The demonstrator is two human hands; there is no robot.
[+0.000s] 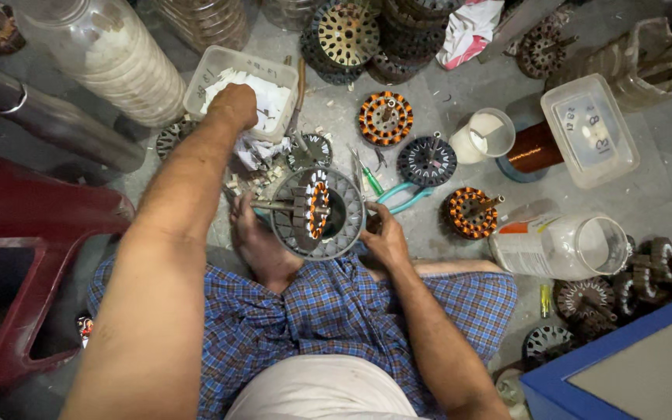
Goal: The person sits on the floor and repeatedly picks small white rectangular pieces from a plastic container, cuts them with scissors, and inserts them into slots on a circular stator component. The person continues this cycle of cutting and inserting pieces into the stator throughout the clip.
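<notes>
Copper-wound stators [386, 118] crowd floor beyond held stator [318, 211].

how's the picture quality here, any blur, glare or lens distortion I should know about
Head view: centre sharp, the stator at the right hand crisp. The left hand in the plastic tub looks slightly soft. Wide-lens stretch enlarges the near forearms. Glare on the clear jar; dim corners around the red chair.

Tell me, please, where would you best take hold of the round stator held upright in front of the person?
Probably by the bare outer rim of the stator, from its right side, where the right hand already steadies it. It stands on edge; windings fill its centre, and a foot braces its left.
</notes>
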